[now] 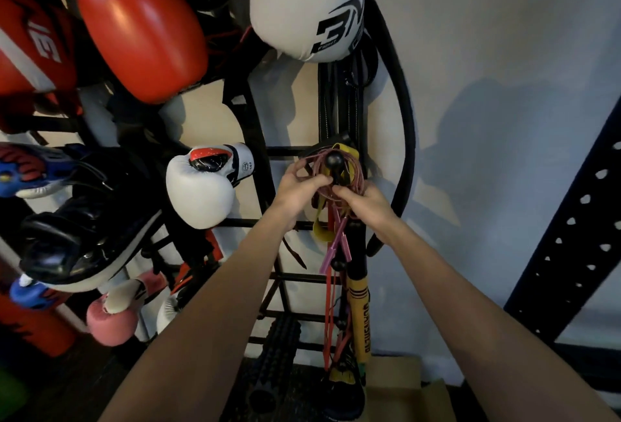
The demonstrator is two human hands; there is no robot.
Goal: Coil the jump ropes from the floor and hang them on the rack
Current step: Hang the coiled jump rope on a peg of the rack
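Pink jump rope [339,173], coiled, looped over a black ball-tipped peg [334,161] on the black rack [268,166]. Its pink handles [336,250] hang straight down at 6 o'clock from the coil.

Left hand [297,191] at 8 o'clock of the peg, fingers pinched together on the coil's strands. Right hand [366,203] at 5 o'clock of the peg, fingers also closed on the strands. The two hands nearly touch under the peg.

Yellow band [319,230] shares the same peg, draped behind the rope and trailing below. Red straps [327,304] and a yellow stick [358,314] hang lower, 6 o'clock.

Thick black hose [405,139] arcs at 3 o'clock. White glove [201,189] at 9 o'clock, a bigger white glove [302,1] at 12, red glove [141,35] at 10. Pale wall [504,68] behind.
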